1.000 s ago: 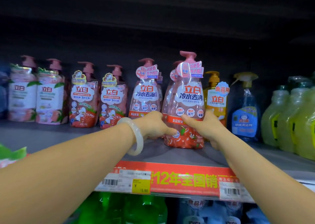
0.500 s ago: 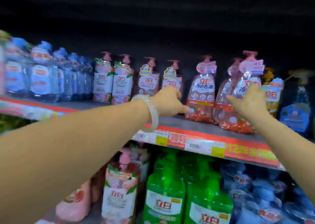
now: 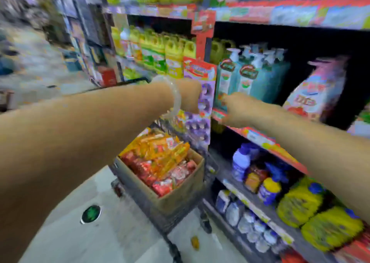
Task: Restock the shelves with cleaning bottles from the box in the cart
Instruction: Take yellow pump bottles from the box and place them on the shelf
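Observation:
The frame is blurred by motion. My left hand (image 3: 190,97), with a pale bangle on its wrist, hangs in the air above the cart (image 3: 140,200) and holds nothing. My right hand (image 3: 236,108) hovers at the shelf edge (image 3: 260,139), in front of the teal pump bottles (image 3: 250,76), and is also empty, fingers loosely bent. A pink pump bottle (image 3: 316,90) stands on that shelf to the right, apart from both hands. In the cart sits a cardboard box (image 3: 180,196) full of red and orange packs (image 3: 160,160).
Yellow-green jugs (image 3: 160,50) fill the shelf further left. Below are blue, white and yellow bottles (image 3: 270,186) and yellow jugs (image 3: 300,204). A purple hanging display strip (image 3: 200,102) hangs at the shelf post. The aisle floor (image 3: 100,232) lies left of the cart.
My view has swung left and down from the pink bottles to the cart. Both hands have let go of the pink bottle and drawn back from the shelf.

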Motion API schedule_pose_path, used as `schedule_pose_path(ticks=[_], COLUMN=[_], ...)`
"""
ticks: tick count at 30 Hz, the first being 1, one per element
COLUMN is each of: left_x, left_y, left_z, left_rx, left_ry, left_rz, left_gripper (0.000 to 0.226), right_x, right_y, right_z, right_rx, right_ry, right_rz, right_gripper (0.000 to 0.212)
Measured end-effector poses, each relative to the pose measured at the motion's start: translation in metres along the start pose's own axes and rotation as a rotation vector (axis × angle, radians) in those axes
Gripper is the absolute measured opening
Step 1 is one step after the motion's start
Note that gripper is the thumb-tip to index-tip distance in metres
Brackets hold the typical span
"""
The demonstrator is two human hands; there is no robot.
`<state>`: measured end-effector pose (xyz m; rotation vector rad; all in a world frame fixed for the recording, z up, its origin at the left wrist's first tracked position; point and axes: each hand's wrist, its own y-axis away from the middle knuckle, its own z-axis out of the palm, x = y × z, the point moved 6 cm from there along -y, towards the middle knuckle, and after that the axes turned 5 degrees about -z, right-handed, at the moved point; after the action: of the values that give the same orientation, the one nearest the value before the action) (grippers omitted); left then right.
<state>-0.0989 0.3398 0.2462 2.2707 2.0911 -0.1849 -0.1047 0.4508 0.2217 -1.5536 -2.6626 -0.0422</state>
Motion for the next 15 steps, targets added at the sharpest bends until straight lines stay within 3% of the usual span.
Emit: schedule_pose_path(ticks=[4,8,11,13,15], left_x=[-0.083,-0.124,-0.146,-0.154,-0.157], left_y=[0.025,0.029,0.015,0.0,-0.017], left_z=[0.106,0.185,0.238,0.266,0.29], left_rx=[-0.279,-0.408,-0.464,-0.499,-0.545], left_ry=[-0.032,0.061,0.094,0.136,0.146], left_rz=[-0.134,-0.207,-0.255,-0.259,-0.254], left_gripper=[0.039,0.031,0.034,0.037,0.038], right_x=[-0.072,-0.102,-0.108,-0.108,-0.106], right_y=[-0.048,-0.09,-0.127,-0.145,-0.159], right_z=[0.089,0.172,0.231,0.258,0.286], right_rx=[-0.186,-0.309,-0.382,-0.411,-0.442], right_ry=[-0.143,-0.228,-0.309,-0.352,-0.41], right_rz=[-0.073,-0.037,-0.004,0.027,0.071], right_gripper=[0.039,0.014,0.025,0.014,0.03])
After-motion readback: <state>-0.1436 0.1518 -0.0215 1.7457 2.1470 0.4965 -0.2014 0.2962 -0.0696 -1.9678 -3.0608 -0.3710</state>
